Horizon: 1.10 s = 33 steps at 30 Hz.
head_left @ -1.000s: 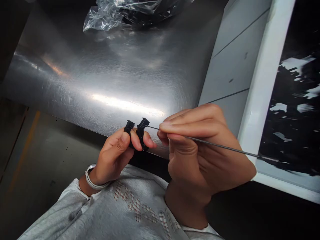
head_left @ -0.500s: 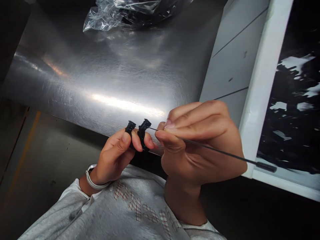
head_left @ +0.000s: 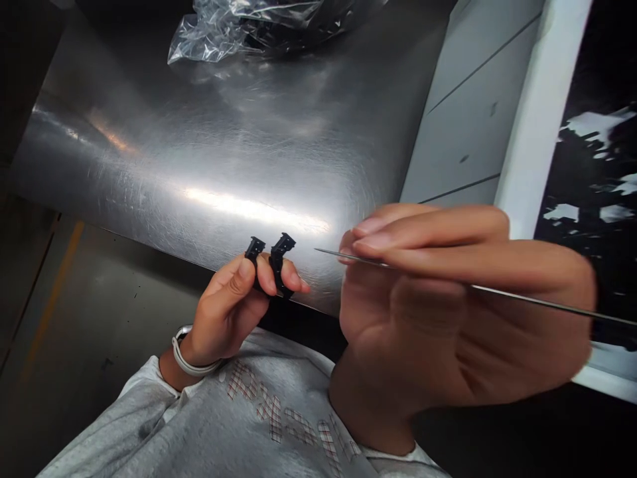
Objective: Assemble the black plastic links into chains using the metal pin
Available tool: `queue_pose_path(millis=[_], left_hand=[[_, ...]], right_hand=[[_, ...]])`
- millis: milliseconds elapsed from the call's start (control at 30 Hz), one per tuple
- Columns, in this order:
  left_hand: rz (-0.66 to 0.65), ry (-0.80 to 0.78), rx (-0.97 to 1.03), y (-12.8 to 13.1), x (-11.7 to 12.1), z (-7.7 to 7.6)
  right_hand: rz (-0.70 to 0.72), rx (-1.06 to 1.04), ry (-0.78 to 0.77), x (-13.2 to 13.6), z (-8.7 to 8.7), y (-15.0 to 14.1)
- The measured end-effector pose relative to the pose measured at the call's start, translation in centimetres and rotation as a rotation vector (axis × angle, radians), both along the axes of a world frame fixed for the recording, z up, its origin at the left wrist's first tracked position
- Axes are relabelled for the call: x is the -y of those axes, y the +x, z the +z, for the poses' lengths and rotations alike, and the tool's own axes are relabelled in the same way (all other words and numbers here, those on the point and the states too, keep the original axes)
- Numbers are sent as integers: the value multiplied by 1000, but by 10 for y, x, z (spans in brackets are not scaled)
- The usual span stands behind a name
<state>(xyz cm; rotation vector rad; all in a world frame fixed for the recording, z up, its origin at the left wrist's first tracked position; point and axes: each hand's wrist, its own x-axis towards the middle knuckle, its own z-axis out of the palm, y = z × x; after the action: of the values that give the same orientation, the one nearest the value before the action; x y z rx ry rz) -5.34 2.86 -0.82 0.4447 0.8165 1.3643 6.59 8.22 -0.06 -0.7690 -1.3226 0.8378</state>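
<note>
Two small black plastic parts stand between the fingers of my left hand. One black part is pinched by the thumb and index finger; the other black part is clamped between two fingers to its right. My right hand grips a thin dark metal rod with a fine pointed tip. The tip points left at the second part and stands a short way off it, not touching. Both hands are above the near edge of the metal table. The rod's far end runs out of view on the right.
A crumpled clear plastic bag lies at the table's far side, with dark contents. To the right, a white-rimmed bin holds black and pale pieces. A grey panelled surface lies between table and bin.
My right hand has drawn back to the right with the rod, so its tip has left the second black part. My left hand has barely shifted, still holding both parts.
</note>
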Motion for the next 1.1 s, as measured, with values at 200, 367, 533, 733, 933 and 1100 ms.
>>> queue_pose_path(millis=[200, 367, 533, 733, 933, 1100], left_hand=[[-55, -33, 98, -2, -1, 3], [-122, -87, 59, -3, -1, 4], [-90, -93, 90, -7, -1, 2], [-203, -151, 230, -11, -3, -2], [-191, -236, 306, -10, -4, -1], [-183, -262, 401, -11, -4, 0]], right_hand=[[-16, -168, -117, 1, -8, -6], [440, -94, -362, -5, -12, -2], [663, -143, -538, -8, -6, 7], [488, -89, -434, -2, -22, 14], [258, -98, -319, 4, -20, 13], [53, 20, -171, 4, -12, 10]])
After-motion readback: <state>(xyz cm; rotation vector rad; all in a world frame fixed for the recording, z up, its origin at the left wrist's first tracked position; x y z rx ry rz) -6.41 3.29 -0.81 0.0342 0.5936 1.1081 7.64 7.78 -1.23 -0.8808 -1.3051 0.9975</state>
